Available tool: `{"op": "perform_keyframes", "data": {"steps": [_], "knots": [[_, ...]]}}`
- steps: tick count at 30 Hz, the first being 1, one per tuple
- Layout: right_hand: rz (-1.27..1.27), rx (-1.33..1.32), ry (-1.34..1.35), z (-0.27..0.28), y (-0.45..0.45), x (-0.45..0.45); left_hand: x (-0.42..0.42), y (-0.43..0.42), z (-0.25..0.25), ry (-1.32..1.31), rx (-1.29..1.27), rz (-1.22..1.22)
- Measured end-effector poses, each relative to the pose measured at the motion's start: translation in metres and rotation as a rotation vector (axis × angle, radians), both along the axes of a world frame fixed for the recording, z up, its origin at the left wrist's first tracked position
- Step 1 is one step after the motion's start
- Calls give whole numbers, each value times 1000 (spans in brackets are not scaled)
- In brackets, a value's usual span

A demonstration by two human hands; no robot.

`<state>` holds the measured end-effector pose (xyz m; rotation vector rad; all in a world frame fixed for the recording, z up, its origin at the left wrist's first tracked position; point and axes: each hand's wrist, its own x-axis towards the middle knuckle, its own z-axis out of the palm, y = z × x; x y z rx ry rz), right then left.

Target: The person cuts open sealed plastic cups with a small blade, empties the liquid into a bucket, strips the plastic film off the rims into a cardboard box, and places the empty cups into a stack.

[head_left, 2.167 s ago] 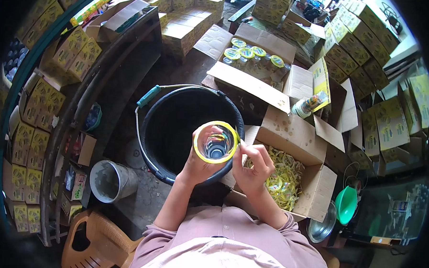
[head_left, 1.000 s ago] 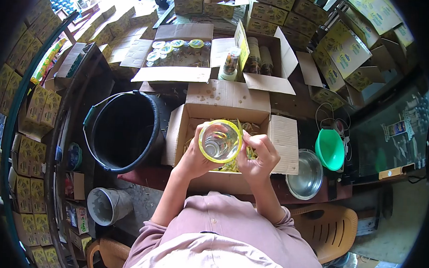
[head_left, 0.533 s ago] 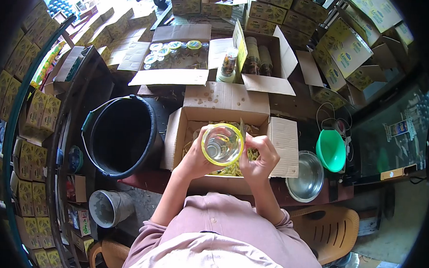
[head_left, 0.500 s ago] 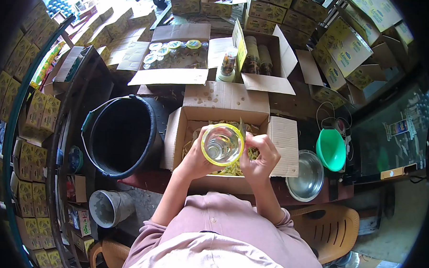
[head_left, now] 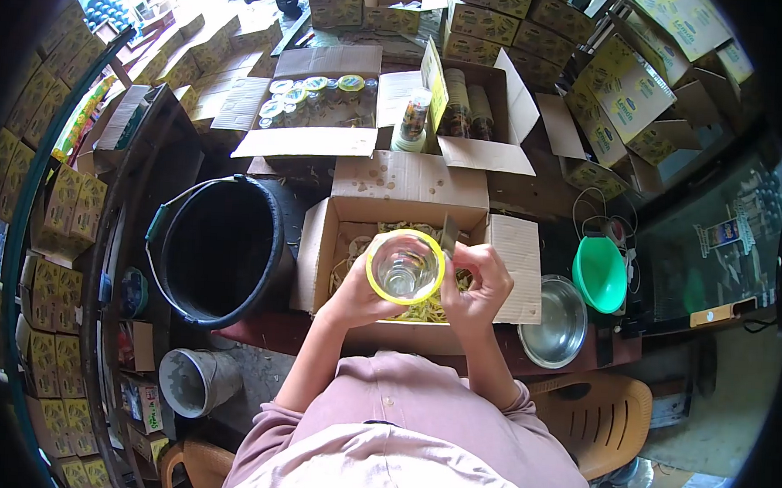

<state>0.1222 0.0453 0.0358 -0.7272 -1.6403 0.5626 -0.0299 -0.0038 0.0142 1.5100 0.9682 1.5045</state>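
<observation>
A clear cup (head_left: 405, 266) with a yellow rim is tilted so that its round end faces me. My left hand (head_left: 354, 293) is wrapped round its left side. Beside the rim on the right, my right hand (head_left: 476, 287) pinches a small flat blade-like piece (head_left: 449, 235), which stands upright close to the rim. Below both hands lies an open carton (head_left: 410, 212) holding a heap of yellow-green strips (head_left: 423, 312).
Left of the carton stands a large black bucket (head_left: 225, 250), with a grey pail (head_left: 199, 382) below it. A green bowl (head_left: 600, 274) and a metal bowl (head_left: 553, 322) sit at the right. Behind are cartons of lidded cups (head_left: 315, 85) and stacked cups (head_left: 456, 103).
Since the earliest frame, the view and both hands have shifted from the black bucket to over the strip carton. Lately the blade-like piece has moved slightly right of the rim.
</observation>
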Motion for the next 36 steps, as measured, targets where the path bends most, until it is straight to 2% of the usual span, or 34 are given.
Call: {"op": "perform_keyframes", "data": {"steps": [2, 4, 5, 8, 13, 20, 26, 29, 33, 36], "knots": [[-24, -49, 56, 6, -6, -2, -1, 2, -1, -110, -18, -22], [-40, 36, -31, 9, -8, 0, -1, 5, -4, -179, -6, -11], [-48, 79, -75, 9, -9, 0, -3, 7, -6, -131, 32, -6], [-33, 57, -54, 6, -10, -2, 0, 5, -4, -315, -5, -12], [-19, 117, -57, 5, -8, -7, 0, 6, -3, -140, 92, 13], [-68, 209, -136, 6, -4, -9, -7, 9, -7, 1, 93, 12], [-12, 124, -130, 6, 3, -8, -5, 6, -7, 9, 97, -11], [-51, 21, -112, 3, 4, -7, -3, 8, -11, 129, 134, 101], [-71, 132, -157, 3, 1, 1, -3, 7, -8, 160, 87, 173], [-115, 339, -254, 3, 5, 12, -4, 2, 5, 238, 73, 240]]}}
